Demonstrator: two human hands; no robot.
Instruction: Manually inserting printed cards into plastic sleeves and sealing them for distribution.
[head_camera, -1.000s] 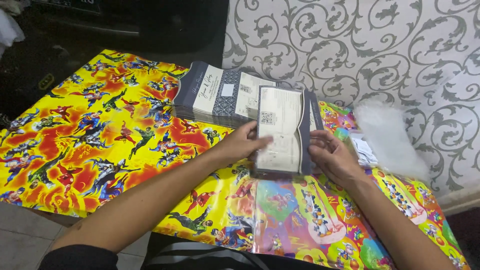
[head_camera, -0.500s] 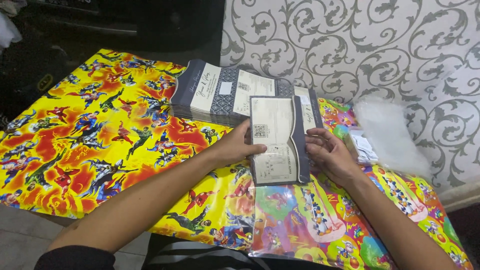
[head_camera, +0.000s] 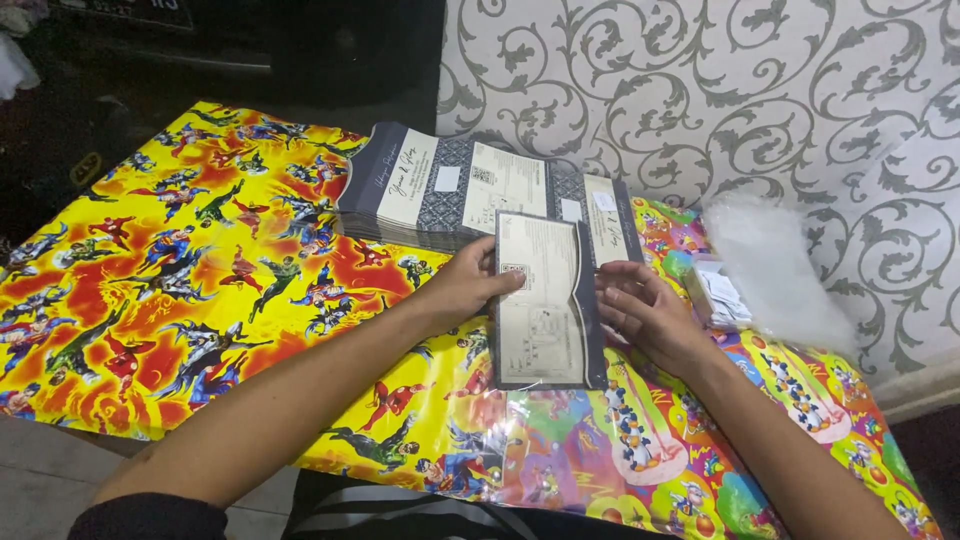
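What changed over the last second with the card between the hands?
The cream and grey card was drawn slightly toward the person, off the spread stack of cards. The left hand keeps its grip on the card's left edge, and the right hand stays at its right edge. The stack and the clear bags did not move.

Left hand (head_camera: 468, 290) and right hand (head_camera: 645, 312) hold a folded card (head_camera: 545, 300) over the cartoon-print cloth (head_camera: 200, 270).

Two hands: left hand (head_camera: 465, 285), right hand (head_camera: 645, 315). One folded card (head_camera: 545, 300) held. One card stack (head_camera: 470, 190). One plastic bag (head_camera: 775, 265).
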